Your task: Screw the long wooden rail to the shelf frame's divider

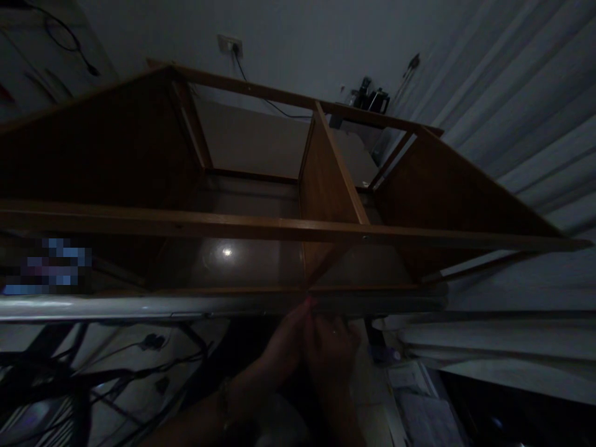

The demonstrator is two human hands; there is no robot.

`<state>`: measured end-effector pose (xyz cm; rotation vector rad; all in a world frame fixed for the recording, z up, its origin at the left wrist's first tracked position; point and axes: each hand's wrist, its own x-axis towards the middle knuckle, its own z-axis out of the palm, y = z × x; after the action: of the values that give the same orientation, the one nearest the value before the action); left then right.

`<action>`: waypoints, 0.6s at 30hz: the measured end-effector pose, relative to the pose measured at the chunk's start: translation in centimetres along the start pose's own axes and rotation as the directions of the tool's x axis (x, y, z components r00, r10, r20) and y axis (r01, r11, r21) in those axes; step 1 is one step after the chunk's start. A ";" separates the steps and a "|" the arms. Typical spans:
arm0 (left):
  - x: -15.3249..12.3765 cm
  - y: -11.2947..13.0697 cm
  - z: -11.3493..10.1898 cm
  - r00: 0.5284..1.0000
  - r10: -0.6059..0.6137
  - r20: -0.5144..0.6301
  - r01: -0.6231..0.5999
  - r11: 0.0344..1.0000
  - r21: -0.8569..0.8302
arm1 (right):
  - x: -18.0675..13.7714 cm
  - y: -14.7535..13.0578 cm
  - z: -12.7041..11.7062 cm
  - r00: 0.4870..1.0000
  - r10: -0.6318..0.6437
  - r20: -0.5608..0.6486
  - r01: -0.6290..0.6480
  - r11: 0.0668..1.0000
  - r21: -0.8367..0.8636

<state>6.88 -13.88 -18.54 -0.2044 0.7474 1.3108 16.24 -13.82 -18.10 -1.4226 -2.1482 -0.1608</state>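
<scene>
In dim light a wooden cabinet frame (251, 225) stands with a divider panel (330, 180) inside it. Below the front end of that divider, close to the silver-grey table edge (116, 305), my two hands meet. My left hand (288, 338) has its fingers drawn together, the tips beside those of my right hand. My right hand (331, 351), with a ring on one finger, is closed too. A small reddish spot shows at the fingertips; whether it is a nail or a small object is too dark to tell.
White curtains (526, 124) hang on the right. A wall socket (230, 45) with a plugged-in cable sits behind the frame, and a dark kettle (378, 100) stands at the back. Black metal tubing (69, 379) is at lower left. Papers or boxes (419, 397) lie at lower right.
</scene>
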 end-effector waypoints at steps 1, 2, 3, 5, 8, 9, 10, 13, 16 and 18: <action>0.0 0.0 0.0 1.000 -0.003 -0.007 0.003 1.000 -0.004 | 0.0 0.1 0.0 1.000 0.002 -0.003 -0.002 1.000 -0.006; -0.1 0.0 0.0 1.000 -0.003 -0.012 0.003 1.000 -0.006 | 0.1 0.1 0.1 1.000 -0.003 0.003 0.003 1.000 -0.007; -0.1 0.1 0.1 1.000 -0.003 -0.012 0.003 1.000 -0.005 | 0.1 0.2 0.1 1.000 -0.014 0.011 0.014 1.000 -0.004; -0.2 0.1 0.2 1.000 0.007 -0.005 -0.007 1.000 -0.003 | 0.1 0.4 0.1 0.998 -0.053 0.033 0.053 0.999 0.009; -0.4 0.2 0.4 1.000 0.007 -0.014 -0.007 1.000 0.015 | -0.1 0.4 0.4 0.994 -0.106 0.033 0.107 0.994 -0.008; -0.5 0.3 0.5 1.000 0.004 -0.021 -0.003 1.000 0.026 | -0.2 0.4 0.5 0.993 -0.111 0.033 0.112 0.993 -0.024; -0.5 0.3 0.5 1.000 0.004 -0.028 -0.003 0.999 0.037 | -0.3 0.4 0.6 0.993 -0.111 0.035 0.113 0.993 -0.039; -0.5 0.3 0.5 1.000 0.018 -0.021 -0.017 0.998 0.056 | -0.3 0.3 0.9 0.992 -0.117 0.053 0.118 0.993 -0.029; -0.5 0.3 0.4 1.000 -0.002 0.003 0.002 1.000 0.026 | -0.2 0.1 1.1 0.992 -0.108 0.059 0.103 0.991 0.081; -0.5 0.4 0.4 0.999 -0.034 0.023 0.034 0.999 0.007 | -0.3 -0.1 1.3 0.995 -0.054 0.080 0.034 0.973 0.229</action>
<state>6.66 -13.94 -17.88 -0.1955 0.7264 1.2766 15.75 -13.57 -19.28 -1.2710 -2.1876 0.1295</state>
